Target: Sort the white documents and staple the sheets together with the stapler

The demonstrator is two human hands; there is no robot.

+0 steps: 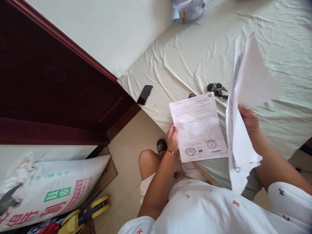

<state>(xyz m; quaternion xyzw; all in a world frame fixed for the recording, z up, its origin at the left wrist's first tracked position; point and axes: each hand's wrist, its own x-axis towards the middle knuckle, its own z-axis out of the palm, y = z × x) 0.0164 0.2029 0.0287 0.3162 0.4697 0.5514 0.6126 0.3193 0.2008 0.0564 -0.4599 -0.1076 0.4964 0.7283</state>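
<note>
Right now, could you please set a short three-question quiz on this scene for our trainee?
1. True or false: the left hand holds a printed form with round stamps.
2. What does the right hand hold?
A. keys
B. a sheaf of papers
C. a phone
3. Which lies nearer the dark wooden panel, the phone or the keys?

Key
1. True.
2. B: the papers are raised above the bed.
3. The phone, at the bed's corner.

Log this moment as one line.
left hand: holds stamped form | right hand: holds paper sheaf | bed: keys, phone
</note>
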